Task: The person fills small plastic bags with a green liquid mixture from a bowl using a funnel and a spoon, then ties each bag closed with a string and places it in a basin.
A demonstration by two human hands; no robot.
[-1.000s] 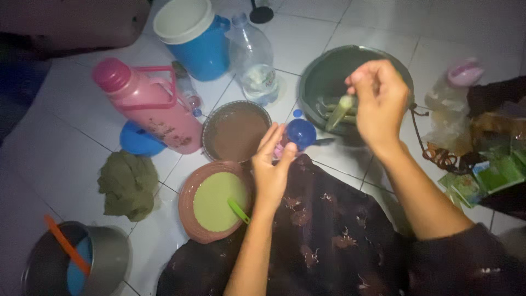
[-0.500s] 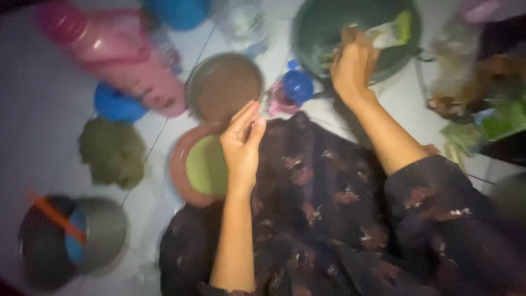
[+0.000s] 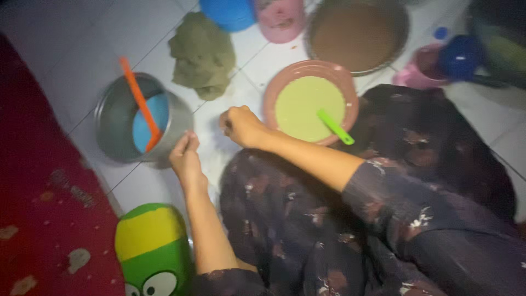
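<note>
My left hand (image 3: 186, 156) rests low on the white tile floor, fingers pinched together, right beside a metal pot (image 3: 118, 129). That pot holds something blue and an orange stick (image 3: 139, 104). My right hand (image 3: 241, 125) is closed in a fist just left of a brown bowl (image 3: 272, 90) of pale green liquid with a green spoon (image 3: 335, 127) in it. A pale sheen lies on the floor between the hands; whether either hand pinches something thin there I cannot tell. My dark flowered skirt (image 3: 307, 219) covers my lap.
A green cloth (image 3: 203, 52) lies behind the pot. Farther back are a metal bowl (image 3: 313, 46) of brown liquid, a pink flask (image 3: 280, 19), a blue lid (image 3: 227, 11), and a blue funnel (image 3: 460, 55) on a pink cup (image 3: 419, 71). A red rug (image 3: 38, 192) and a green-and-yellow cartoon container (image 3: 153, 246) lie at left.
The view swung left and down. My right hand left the dark basin at the back right and came to the brown bowl's left side. My left hand moved down to the metal pot.
</note>
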